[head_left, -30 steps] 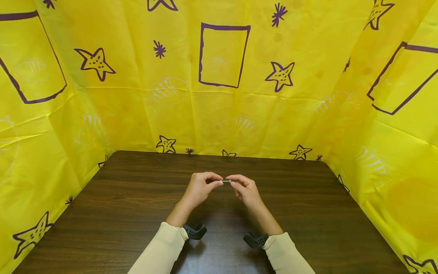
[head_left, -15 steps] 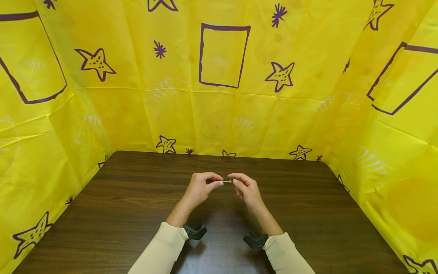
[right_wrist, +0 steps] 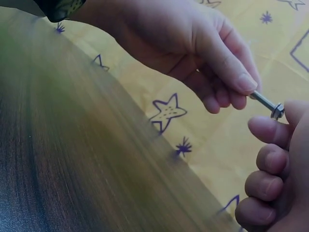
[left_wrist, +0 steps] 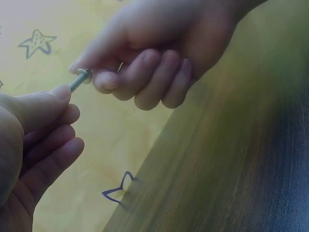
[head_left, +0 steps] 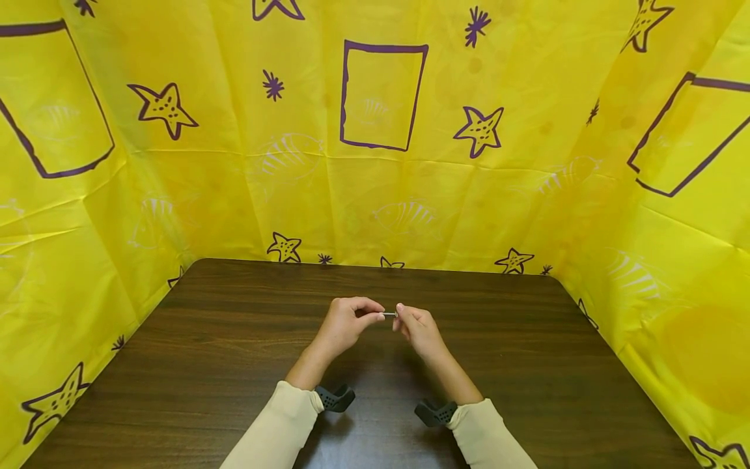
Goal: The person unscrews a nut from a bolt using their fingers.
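Note:
A small metal bolt (head_left: 389, 314) is held level above the table between the two hands. My left hand (head_left: 346, 326) pinches its shaft end between thumb and forefinger; that end is hidden by the fingertips. At the other end sits a wider hex-shaped piece with a ring (right_wrist: 277, 111); whether it is the head with a washer or a nut is too small to tell. My right hand (head_left: 420, 331) has thumb and forefinger on either side of this wider end, the thumb tip up against it. The right hand's other fingers (left_wrist: 147, 99) are curled in.
Below the hands lies a dark wood-grain table (head_left: 234, 365) with rounded far corners. A yellow cloth (head_left: 375, 182) with purple starfish drawings surrounds it at the back and both sides. Each wrist wears a dark band (head_left: 335, 397).
Half a second ago the right fingertips were spread off the bolt's wider end. Now the thumb has rolled forward and up against that end. The left hand keeps its pinch, shifted slightly right.

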`<state>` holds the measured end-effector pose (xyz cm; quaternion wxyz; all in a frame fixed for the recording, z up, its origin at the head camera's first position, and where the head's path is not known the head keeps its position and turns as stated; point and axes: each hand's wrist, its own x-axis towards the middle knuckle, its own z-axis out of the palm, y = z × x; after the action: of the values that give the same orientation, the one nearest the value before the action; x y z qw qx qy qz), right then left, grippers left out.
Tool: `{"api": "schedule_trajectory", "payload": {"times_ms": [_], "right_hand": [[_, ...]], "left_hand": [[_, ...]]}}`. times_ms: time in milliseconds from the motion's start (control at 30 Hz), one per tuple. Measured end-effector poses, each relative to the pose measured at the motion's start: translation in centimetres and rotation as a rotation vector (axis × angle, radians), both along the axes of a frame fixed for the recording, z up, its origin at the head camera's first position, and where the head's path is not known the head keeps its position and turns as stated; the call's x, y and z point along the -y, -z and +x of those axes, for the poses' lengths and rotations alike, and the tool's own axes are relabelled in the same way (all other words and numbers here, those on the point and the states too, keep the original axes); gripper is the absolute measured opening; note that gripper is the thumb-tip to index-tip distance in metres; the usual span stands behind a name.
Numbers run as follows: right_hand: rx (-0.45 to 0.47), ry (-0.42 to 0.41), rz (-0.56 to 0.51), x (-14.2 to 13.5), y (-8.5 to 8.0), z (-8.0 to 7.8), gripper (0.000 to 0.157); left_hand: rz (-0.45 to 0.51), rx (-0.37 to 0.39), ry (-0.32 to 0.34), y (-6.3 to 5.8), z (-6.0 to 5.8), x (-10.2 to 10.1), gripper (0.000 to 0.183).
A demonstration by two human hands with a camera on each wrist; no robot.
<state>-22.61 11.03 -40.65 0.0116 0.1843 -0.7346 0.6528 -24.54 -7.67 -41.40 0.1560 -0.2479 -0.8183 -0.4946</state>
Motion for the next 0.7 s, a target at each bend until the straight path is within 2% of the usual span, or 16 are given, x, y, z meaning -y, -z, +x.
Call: {"api": "schedule_trajectory", "payload": {"times_ms": [267,467,700], "right_hand": [[-0.036,-0.032,0.003,-0.27,-0.08,-0.11,0.031],[-0.041,-0.051,-0.074,-0.35,0.14,-0.19,0.018],[-0.069,-0.063,-0.11,-0.38,0.08,-0.06,0.018]], "left_hand": [[-0.015,-0.012,0.009,-0.13,0.12,0.13,0.011],[-0.006,-0.011,0.005,-0.12,0.01,0.26,0.01],[-0.005,0.0,-0.005,-0.23,0.04,0.45,0.008]]}}
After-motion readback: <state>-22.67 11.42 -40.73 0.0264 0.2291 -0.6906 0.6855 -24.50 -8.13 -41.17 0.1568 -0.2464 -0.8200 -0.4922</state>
